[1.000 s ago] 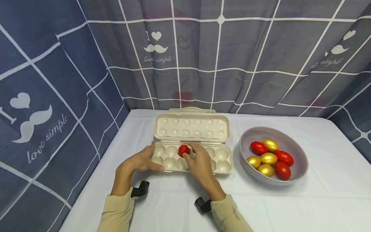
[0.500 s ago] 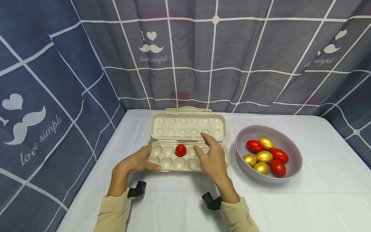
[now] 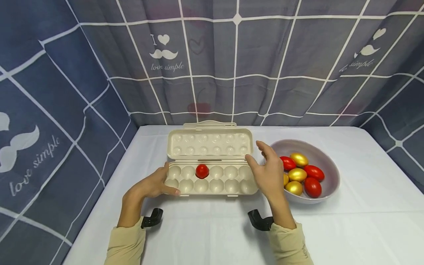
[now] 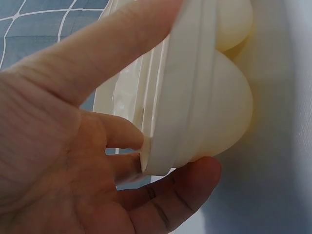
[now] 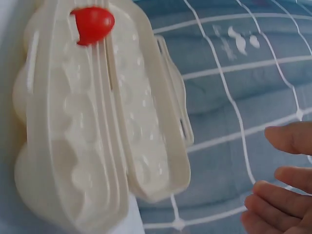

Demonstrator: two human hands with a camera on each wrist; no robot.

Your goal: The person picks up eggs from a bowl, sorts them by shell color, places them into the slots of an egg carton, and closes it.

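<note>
One occupied: left grip pinches the carton's left end; if it slackened, a knock could skid everything. Right grip empty, fingers loose, just off carton's right end. Red egg alone in carton's back row, third cup from left; a jolt might unseat it. Bowl, right of carton: seven eggs crowded, smooth-looking; one could slip mid-lift. Lid, open behind carton, might flop shut if bumped.
</note>
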